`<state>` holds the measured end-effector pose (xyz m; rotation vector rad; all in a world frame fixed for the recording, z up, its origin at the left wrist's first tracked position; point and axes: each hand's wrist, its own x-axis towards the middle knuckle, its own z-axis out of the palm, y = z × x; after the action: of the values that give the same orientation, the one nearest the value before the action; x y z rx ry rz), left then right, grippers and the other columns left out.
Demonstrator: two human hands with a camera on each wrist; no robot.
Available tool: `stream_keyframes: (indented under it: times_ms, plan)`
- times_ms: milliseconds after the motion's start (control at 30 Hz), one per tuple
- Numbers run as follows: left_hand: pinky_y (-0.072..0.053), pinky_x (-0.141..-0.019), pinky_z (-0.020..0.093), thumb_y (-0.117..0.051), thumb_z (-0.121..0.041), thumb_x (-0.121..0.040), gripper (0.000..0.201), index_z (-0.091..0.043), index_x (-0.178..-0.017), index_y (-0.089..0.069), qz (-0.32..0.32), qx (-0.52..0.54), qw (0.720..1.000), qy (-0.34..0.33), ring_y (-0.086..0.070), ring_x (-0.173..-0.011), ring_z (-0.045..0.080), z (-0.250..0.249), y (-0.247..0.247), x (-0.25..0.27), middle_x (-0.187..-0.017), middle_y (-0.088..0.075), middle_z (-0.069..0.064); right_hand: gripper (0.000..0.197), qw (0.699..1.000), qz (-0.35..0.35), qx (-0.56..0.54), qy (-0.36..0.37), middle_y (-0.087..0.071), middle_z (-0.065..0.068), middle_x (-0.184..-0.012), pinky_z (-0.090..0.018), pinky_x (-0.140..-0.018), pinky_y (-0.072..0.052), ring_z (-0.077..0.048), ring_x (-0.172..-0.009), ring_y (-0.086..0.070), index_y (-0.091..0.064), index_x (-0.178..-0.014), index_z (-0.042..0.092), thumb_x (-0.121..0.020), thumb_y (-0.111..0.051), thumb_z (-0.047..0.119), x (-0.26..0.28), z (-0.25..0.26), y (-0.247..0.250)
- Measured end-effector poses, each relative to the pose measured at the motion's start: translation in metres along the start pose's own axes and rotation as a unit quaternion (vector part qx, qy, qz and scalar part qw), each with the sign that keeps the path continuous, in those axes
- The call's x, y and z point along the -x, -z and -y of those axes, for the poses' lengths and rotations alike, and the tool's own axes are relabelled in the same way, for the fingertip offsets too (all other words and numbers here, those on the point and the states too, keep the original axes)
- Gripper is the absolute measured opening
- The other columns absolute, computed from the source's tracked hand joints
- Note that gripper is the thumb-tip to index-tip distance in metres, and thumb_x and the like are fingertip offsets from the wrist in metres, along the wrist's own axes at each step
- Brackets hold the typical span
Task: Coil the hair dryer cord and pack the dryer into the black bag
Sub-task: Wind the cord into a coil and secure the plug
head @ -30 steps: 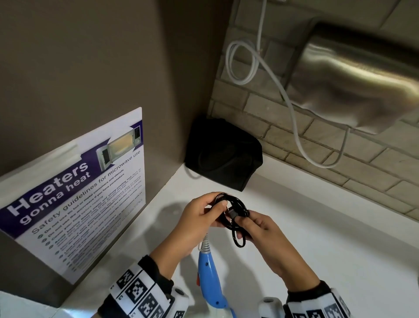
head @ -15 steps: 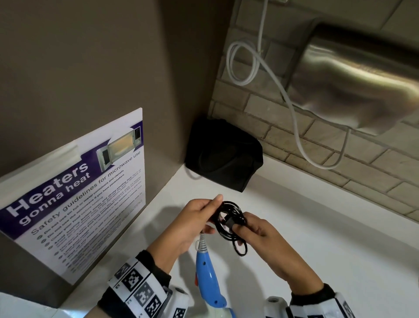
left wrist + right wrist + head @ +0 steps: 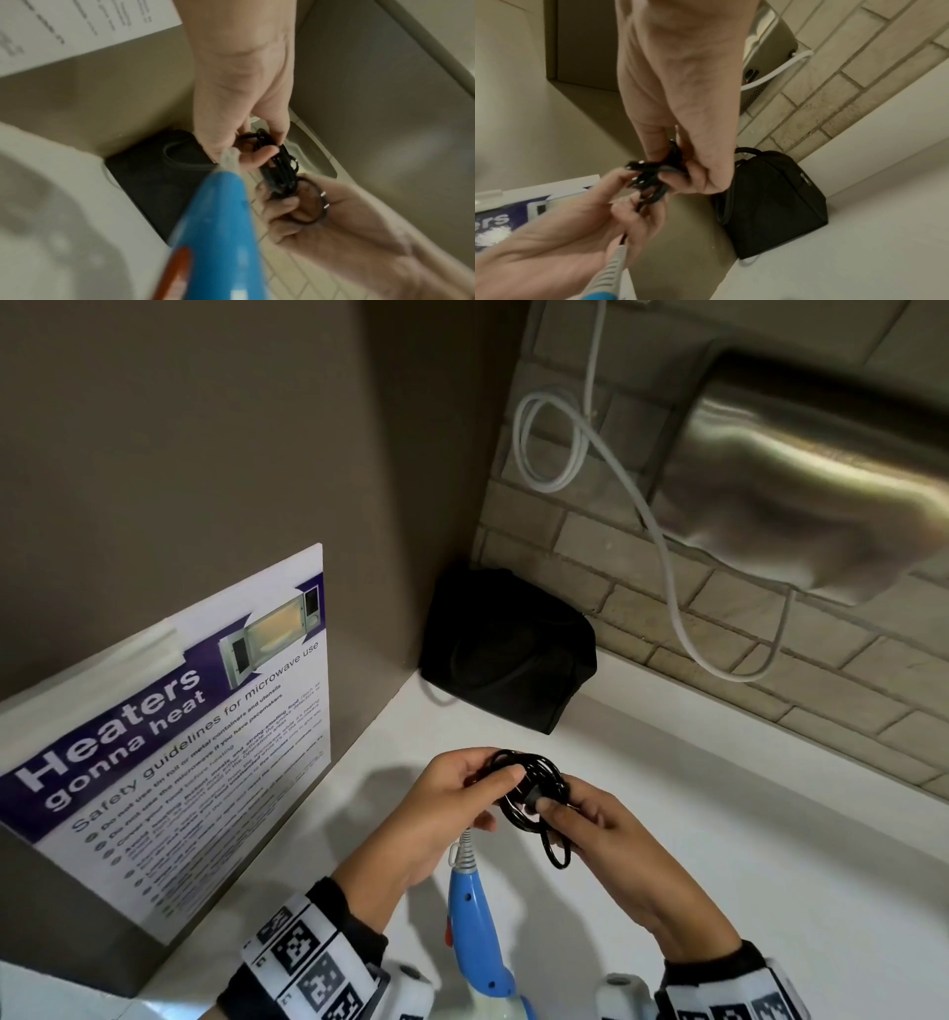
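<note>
A black cord (image 3: 534,793) is bundled in loops between both hands above the white counter. My left hand (image 3: 462,793) pinches the left side of the coil (image 3: 277,170) with thumb and fingers. My right hand (image 3: 575,814) pinches the coil's (image 3: 652,178) right side, one loop hanging below it. The blue hair dryer handle (image 3: 475,932) hangs down from the cord by its grey strain relief (image 3: 464,852); its body is cut off at the frame's bottom. The black bag (image 3: 506,649) sits in the counter's back corner, apart from the hands, and looks closed.
A microwave safety poster (image 3: 169,742) leans on the left wall. A steel appliance (image 3: 811,469) is mounted on the brick wall at upper right, its white cable (image 3: 662,546) looping down. The white counter (image 3: 744,839) stretches to the right.
The hands and coil have shifted slightly; the cord bundle stays held between both hands and the hanging loop below the right hand has changed shape a little.
</note>
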<state>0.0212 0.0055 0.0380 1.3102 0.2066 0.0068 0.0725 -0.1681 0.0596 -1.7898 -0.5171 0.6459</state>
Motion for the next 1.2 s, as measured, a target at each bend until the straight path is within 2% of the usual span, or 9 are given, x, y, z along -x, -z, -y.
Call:
stream_keyframes:
  times_ms: [200, 300, 400, 567, 667, 833, 1000, 1100, 1200]
  plan:
    - [-0.042, -0.057, 0.020, -0.063, -0.026, -0.088, 0.016, -0.020, -0.098, -0.074, 0.008, 0.067, 0.996, 0.052, -0.059, -0.074, 0.003, 0.000, 0.000, -0.001, -0.085, -0.071, -0.005, 0.025, 0.999, 0.018, -0.020, 0.027, -0.065, -0.018, -0.113, -0.045, -0.102, -0.042, -0.038, -0.110, -0.055, -0.065, -0.114, 0.017, -0.090, -0.058, 0.024, 0.003, 0.002, 0.002]
    - [-0.040, -0.054, 0.018, -0.064, -0.026, -0.087, 0.022, -0.014, -0.102, -0.073, 0.023, 0.112, 0.992, 0.053, -0.055, -0.066, 0.005, 0.000, 0.000, -0.003, -0.081, -0.068, -0.003, 0.020, 0.999, 0.009, -0.022, 0.045, -0.067, -0.016, -0.109, -0.038, -0.094, -0.047, -0.032, -0.104, -0.060, -0.066, -0.110, 0.015, -0.091, -0.060, 0.018, 0.003, 0.006, -0.005]
    - [-0.041, -0.051, 0.017, -0.058, -0.030, -0.091, 0.020, -0.019, -0.100, -0.073, -0.058, 0.043, 0.997, 0.024, -0.052, -0.061, 0.007, 0.003, -0.005, -0.007, -0.073, -0.068, -0.008, 0.019, 0.997, -0.039, -0.030, 0.057, -0.067, -0.012, -0.100, -0.029, -0.079, -0.049, -0.022, -0.083, -0.065, -0.055, -0.111, 0.019, -0.093, -0.057, 0.015, 0.001, 0.009, -0.014]
    - [-0.041, -0.049, 0.021, -0.053, -0.018, -0.094, 0.020, -0.018, -0.092, -0.072, -0.109, -0.020, 0.993, -0.036, -0.047, -0.054, 0.015, 0.012, -0.012, -0.006, -0.072, -0.068, 0.008, 0.053, 0.983, -0.030, 0.126, 0.132, -0.055, -0.003, -0.103, -0.032, -0.083, -0.055, -0.025, -0.083, -0.066, -0.035, -0.131, 0.042, -0.095, -0.050, 0.006, 0.000, 0.015, -0.020]
    - [-0.043, -0.051, 0.024, -0.050, -0.008, -0.093, 0.024, -0.018, -0.091, -0.071, -0.113, -0.047, 0.991, -0.044, -0.050, -0.057, 0.017, 0.014, -0.016, -0.006, -0.073, -0.067, 0.010, 0.049, 0.965, -0.041, 0.217, 0.142, -0.050, 0.003, -0.102, -0.022, -0.083, -0.051, -0.012, -0.086, -0.057, -0.052, -0.119, 0.048, -0.090, -0.059, 0.009, -0.004, 0.014, -0.020]
    - [-0.045, -0.056, 0.029, -0.049, -0.022, -0.096, 0.019, -0.013, -0.088, -0.064, -0.090, -0.103, 0.989, -0.053, -0.050, -0.055, 0.015, 0.013, -0.020, -0.004, -0.065, -0.060, 0.002, 0.041, 0.961, -0.086, 0.214, 0.155, -0.047, 0.005, -0.097, -0.014, -0.073, -0.049, -0.006, -0.084, -0.056, -0.051, -0.088, 0.039, -0.084, -0.063, 0.000, -0.005, 0.018, -0.020]
    - [-0.050, -0.080, 0.032, -0.039, -0.027, -0.099, 0.021, -0.016, -0.101, -0.057, -0.041, -0.169, 0.983, -0.052, -0.058, -0.083, 0.013, 0.009, -0.015, -0.005, -0.089, -0.061, 0.002, 0.035, 0.950, -0.144, 0.205, 0.185, -0.052, 0.009, -0.104, -0.014, -0.080, -0.046, -0.005, -0.100, -0.052, -0.060, -0.081, 0.030, -0.072, -0.075, 0.000, -0.011, 0.020, -0.010]
    - [-0.050, -0.076, 0.032, -0.039, -0.019, -0.099, 0.015, -0.011, -0.094, -0.049, -0.029, -0.218, 0.973, -0.073, -0.057, -0.080, 0.015, 0.008, -0.016, -0.003, -0.087, -0.057, 0.004, 0.037, 0.949, -0.143, 0.215, 0.180, -0.060, 0.012, -0.092, -0.010, -0.073, -0.041, -0.005, -0.091, -0.055, -0.060, -0.079, 0.037, -0.069, -0.079, 0.006, -0.013, 0.031, -0.002]
    - [-0.045, -0.059, 0.012, -0.036, -0.015, -0.099, 0.009, -0.016, -0.092, -0.041, -0.009, -0.287, 0.951, -0.112, -0.054, -0.065, 0.002, 0.005, -0.021, 0.000, -0.074, -0.053, -0.009, 0.038, 0.944, -0.140, 0.231, 0.189, -0.061, 0.010, -0.084, -0.014, -0.067, -0.045, -0.008, -0.081, -0.057, -0.060, -0.080, 0.038, -0.069, -0.078, 0.006, -0.018, 0.040, -0.002]
